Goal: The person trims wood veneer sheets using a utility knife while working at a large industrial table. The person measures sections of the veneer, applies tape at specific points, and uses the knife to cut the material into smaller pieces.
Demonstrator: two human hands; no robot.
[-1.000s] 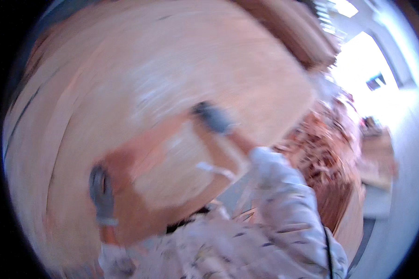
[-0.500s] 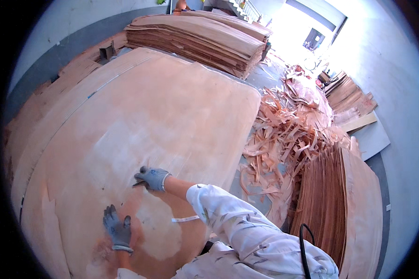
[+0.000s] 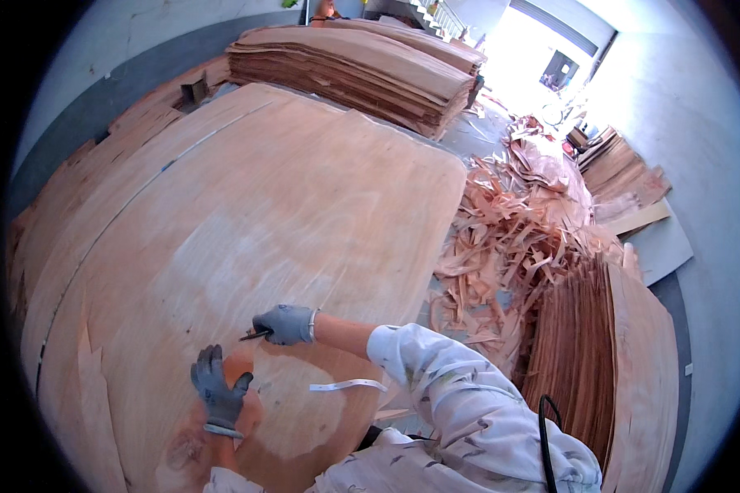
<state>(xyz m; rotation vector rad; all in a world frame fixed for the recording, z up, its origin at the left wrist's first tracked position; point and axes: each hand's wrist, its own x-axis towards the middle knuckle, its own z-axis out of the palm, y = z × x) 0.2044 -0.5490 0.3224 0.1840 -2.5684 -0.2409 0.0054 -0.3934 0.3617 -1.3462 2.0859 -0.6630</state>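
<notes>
My left hand (image 3: 219,388), in a grey glove, lies with its fingers stretched out on a reddish patch of thin wood veneer (image 3: 240,361). My right hand (image 3: 284,325), gloved too, is closed around a slim dark knife-like tool (image 3: 256,334). The tool's tip points left, just above and right of my left fingers. Under both hands spreads a broad, pale wood veneer sheet (image 3: 329,189). A short white strip (image 3: 348,384) lies on it below my right forearm.
Stacked veneer sheets (image 3: 353,74) stand beyond the far edge. At the right, torn veneer scraps (image 3: 510,238) litter the floor beside another tall veneer stack (image 3: 567,353). A long thin strip (image 3: 131,201) runs along the left of the sheet. A black cable (image 3: 543,440) hangs by my right sleeve.
My right hand has moved right and a little nearer, and the dark tool now shows clearly in it. My left hand has shifted slightly right.
</notes>
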